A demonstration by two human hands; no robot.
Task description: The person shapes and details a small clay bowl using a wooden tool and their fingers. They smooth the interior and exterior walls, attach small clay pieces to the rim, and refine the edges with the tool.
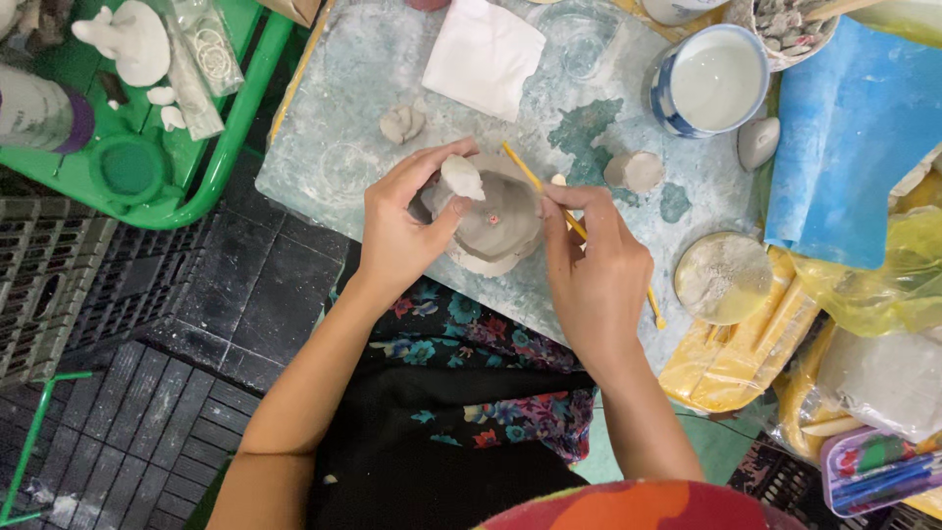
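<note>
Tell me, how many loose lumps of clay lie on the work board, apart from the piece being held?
2: one clay lump above the left hand, another right of the yellow stick. Hands may hide more.

We see the clay piece mid-surface, stick at its right. Cup back right, sheet behind, lid right, tray left of surface.

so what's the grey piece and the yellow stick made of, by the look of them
Grey piece: likely soft unfired clay, matte, with smoothed, hand-shaped surfaces. Yellow stick: thin and straight, probably wood or plastic with a plain yellow finish; too small to tell which.
</note>
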